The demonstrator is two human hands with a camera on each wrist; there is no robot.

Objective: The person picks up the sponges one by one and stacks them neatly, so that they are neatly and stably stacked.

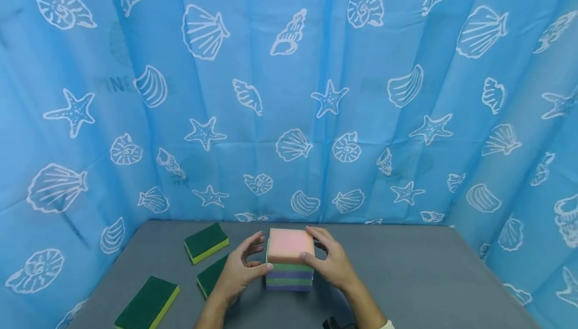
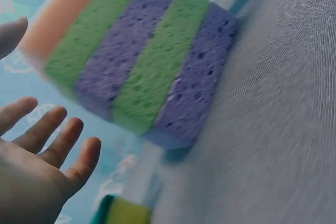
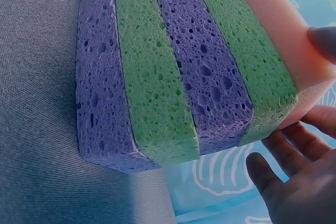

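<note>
A stack of sponges stands on the grey table. Its layers are a purple sponge (image 3: 100, 77) at the bottom, a green sponge (image 3: 149, 77), another purple sponge (image 3: 205, 72), another green sponge (image 3: 249, 51), and a peach-pink sponge (image 1: 291, 243) on top. My right hand (image 1: 333, 261) pinches the pink sponge between the thumb at its front edge and fingers toward its back right corner. On the stack's left side is my left hand (image 1: 239, 271), fingers spread and relaxed. In the left wrist view a gap separates those fingers from the sponges.
Left of the stack lie three green-and-yellow scouring sponges: one at the back (image 1: 205, 242), one at the front (image 1: 148, 303), and one partly behind the left hand (image 1: 211, 275). A black object (image 1: 334, 324) shows at the table's front edge. Behind hangs a blue shell-patterned curtain (image 1: 289, 93).
</note>
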